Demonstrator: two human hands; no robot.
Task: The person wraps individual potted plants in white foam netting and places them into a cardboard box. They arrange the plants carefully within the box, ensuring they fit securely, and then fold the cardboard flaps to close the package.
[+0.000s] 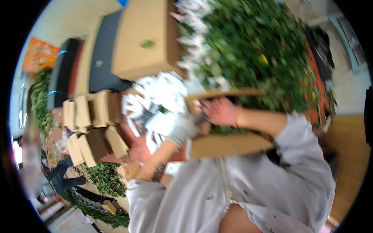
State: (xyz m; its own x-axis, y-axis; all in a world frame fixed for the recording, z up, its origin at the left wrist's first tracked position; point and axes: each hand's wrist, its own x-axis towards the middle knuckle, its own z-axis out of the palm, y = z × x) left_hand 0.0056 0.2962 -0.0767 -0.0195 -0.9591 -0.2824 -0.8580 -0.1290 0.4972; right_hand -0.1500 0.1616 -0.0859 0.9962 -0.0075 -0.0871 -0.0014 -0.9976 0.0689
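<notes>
My left hand (pixel 182 129), in a pale glove, is at the left end of an open cardboard box (pixel 230 145), by a heap of white paper strips (pixel 163 90). My right hand (pixel 220 112), in a reddish glove, is over the same box with its fingers curled near a small dark item (pixel 203 108), which is too blurred to name. Green leaves show inside the box, between its raised flaps. Blur hides both hands' fingertips, so I cannot tell what either one grips.
A large pile of leafy green stems (pixel 250 46) lies beyond the box. A big cardboard box (pixel 142 38) stands at the upper left, beside a dark box (pixel 105 55). Folded cardboard pieces (pixel 99 107) are stacked at the left. A person's legs (pixel 64 176) show at lower left.
</notes>
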